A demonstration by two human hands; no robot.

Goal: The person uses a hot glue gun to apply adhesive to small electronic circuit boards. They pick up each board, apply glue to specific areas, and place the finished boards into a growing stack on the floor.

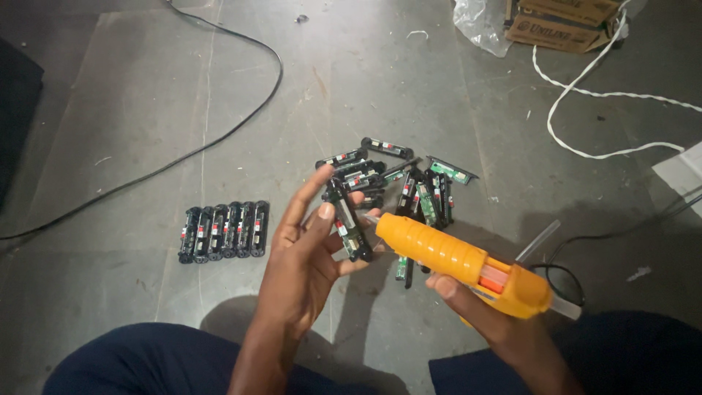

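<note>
The left hand (pixel 303 252) fingers pinch a small black battery holder (pixel 349 222). The right hand (pixel 479 307) fingers grip an orange glue gun (pixel 461 263), its tip touching the holder.

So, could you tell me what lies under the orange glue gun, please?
Under the orange glue gun, the right hand grips it; a few loose black holders lie partly covered beneath.

Workshop-type spot: bare concrete floor (pixel 409 88) w/ loose cables (pixel 219 139), cardboard box (pixel 559 22), circuit-board parts pile (pixel 409 186).
</note>
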